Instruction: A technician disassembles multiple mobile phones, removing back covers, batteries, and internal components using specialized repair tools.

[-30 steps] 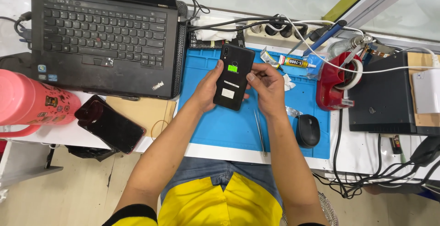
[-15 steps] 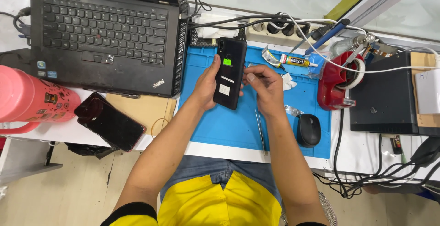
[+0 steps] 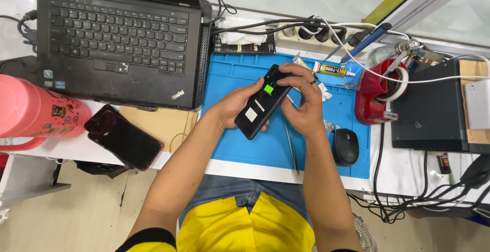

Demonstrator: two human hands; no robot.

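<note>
**Both hands on a black phone over the blue mat**

The left hand comes in with the forearm angled up from the lap, fingers wrapped behind the slim black smartphone, which shows its back with a green and a white sticker. The phone tilts, its top end toward the right. The right hand closes over that upper end, fingers curled on the edge; both hands are clamped on the phone.

Far left of the grip lies a pink plastic bottle, then a dark red-edged phone and an open black laptop. Under the grip spreads a blue silicone work mat. Right of it sit a black computer mouse and a red tape dispenser.
</note>
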